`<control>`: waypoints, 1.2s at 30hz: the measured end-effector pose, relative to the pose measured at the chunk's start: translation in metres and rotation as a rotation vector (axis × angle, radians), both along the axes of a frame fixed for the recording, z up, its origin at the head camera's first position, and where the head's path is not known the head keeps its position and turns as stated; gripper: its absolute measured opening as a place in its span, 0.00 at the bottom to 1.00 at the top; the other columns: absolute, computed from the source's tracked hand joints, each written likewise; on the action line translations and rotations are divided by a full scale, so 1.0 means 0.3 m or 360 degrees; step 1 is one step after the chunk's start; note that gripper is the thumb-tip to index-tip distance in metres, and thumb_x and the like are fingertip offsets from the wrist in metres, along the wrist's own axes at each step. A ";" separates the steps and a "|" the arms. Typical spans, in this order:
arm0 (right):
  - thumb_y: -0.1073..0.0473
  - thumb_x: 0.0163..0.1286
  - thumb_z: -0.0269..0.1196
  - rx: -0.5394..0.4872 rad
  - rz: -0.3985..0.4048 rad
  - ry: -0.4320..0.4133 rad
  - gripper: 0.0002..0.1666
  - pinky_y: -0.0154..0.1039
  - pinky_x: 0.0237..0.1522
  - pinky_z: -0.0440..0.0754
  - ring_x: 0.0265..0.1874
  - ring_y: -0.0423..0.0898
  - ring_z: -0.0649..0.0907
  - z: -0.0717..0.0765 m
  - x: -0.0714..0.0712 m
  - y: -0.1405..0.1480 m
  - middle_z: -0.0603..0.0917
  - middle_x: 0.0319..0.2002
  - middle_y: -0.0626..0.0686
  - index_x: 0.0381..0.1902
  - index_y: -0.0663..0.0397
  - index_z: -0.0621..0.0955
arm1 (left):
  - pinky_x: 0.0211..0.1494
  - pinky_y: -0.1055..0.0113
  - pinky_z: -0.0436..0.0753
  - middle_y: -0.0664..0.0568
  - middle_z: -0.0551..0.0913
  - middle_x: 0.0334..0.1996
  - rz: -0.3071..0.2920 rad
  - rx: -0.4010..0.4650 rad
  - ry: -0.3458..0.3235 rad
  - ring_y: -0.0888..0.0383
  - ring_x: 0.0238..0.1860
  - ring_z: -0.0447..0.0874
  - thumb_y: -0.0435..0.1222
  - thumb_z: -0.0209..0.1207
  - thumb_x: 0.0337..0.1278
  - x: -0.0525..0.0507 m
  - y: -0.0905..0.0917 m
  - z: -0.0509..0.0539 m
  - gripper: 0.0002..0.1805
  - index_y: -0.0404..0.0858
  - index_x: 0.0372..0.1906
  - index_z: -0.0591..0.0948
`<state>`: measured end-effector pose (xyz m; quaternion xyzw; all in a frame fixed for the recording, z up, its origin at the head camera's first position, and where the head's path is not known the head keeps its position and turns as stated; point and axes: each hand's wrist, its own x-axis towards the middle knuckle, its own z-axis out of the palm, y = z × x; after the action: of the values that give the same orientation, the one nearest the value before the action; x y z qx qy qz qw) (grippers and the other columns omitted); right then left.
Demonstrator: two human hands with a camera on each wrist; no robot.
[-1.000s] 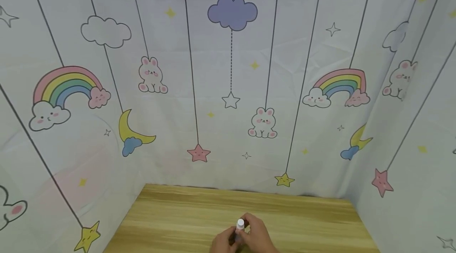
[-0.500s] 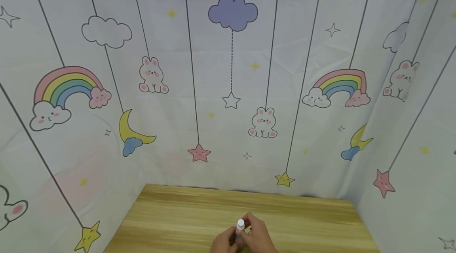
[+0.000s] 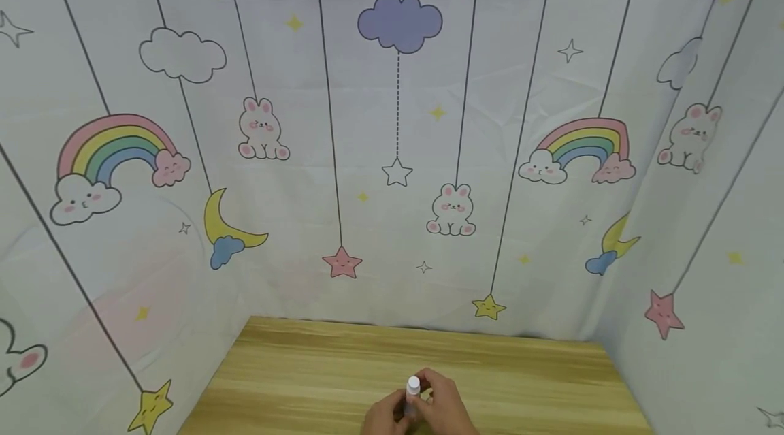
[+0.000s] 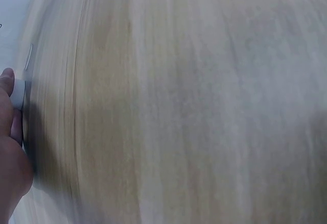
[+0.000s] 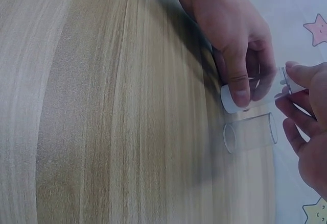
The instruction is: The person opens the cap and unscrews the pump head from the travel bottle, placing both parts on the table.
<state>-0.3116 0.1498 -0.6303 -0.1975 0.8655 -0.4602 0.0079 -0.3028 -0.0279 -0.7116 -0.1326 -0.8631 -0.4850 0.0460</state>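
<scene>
A clear bottle with a white base and a white cap is between both hands. Its lower part is gripped by my left hand, thumb along the side. At the capped end, the fingers and thumb of my right hand pinch the bottle's top. Beside the bottle, a clear open tube stands on the table, apart from the hands. The left wrist view catches only part of my left hand and a white part at the left edge.
The wood-grain table ends against a pale curtain printed with rainbows, rabbits, stars and clouds. More curtain closes in the left and right sides.
The fingers of my right hand have shifted very slightly at the bottle's top. The left hand and the bottle look the same.
</scene>
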 end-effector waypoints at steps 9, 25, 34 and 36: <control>0.57 0.71 0.73 -0.0006 -0.0013 -0.0029 0.08 0.43 0.40 0.81 0.40 0.39 0.82 0.000 0.004 0.000 0.85 0.38 0.41 0.45 0.49 0.85 | 0.44 0.61 0.89 0.52 0.92 0.46 0.0012 0.0000 0.0001 0.58 0.44 0.91 0.37 0.75 0.60 0.000 0.001 -0.003 0.20 0.42 0.57 0.87; 0.54 0.70 0.74 0.0000 -0.0021 0.0008 0.14 0.40 0.38 0.81 0.40 0.39 0.82 -0.016 0.009 -0.005 0.85 0.41 0.42 0.48 0.52 0.84 | 0.45 0.60 0.89 0.54 0.92 0.46 0.0002 0.0061 -0.0025 0.58 0.44 0.91 0.38 0.75 0.60 0.000 -0.005 -0.009 0.20 0.43 0.58 0.87; 0.51 0.69 0.76 0.0013 -0.0019 0.0084 0.19 0.39 0.39 0.82 0.39 0.39 0.81 -0.012 0.008 -0.013 0.83 0.43 0.44 0.49 0.53 0.82 | 0.45 0.61 0.88 0.56 0.92 0.45 0.0048 -0.0004 0.0088 0.63 0.44 0.89 0.39 0.75 0.60 0.009 -0.001 -0.005 0.19 0.46 0.56 0.88; 0.51 0.68 0.76 0.0026 -0.0027 0.0092 0.17 0.38 0.39 0.82 0.38 0.38 0.80 -0.012 0.008 -0.015 0.82 0.41 0.44 0.46 0.52 0.82 | 0.45 0.61 0.88 0.57 0.92 0.44 0.0059 -0.0020 0.0121 0.64 0.43 0.89 0.39 0.74 0.60 0.009 0.000 -0.009 0.18 0.47 0.55 0.88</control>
<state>-0.3093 0.1453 -0.6339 -0.2033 0.8707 -0.4474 -0.0195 -0.3002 -0.0278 -0.7142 -0.1353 -0.8661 -0.4732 0.0870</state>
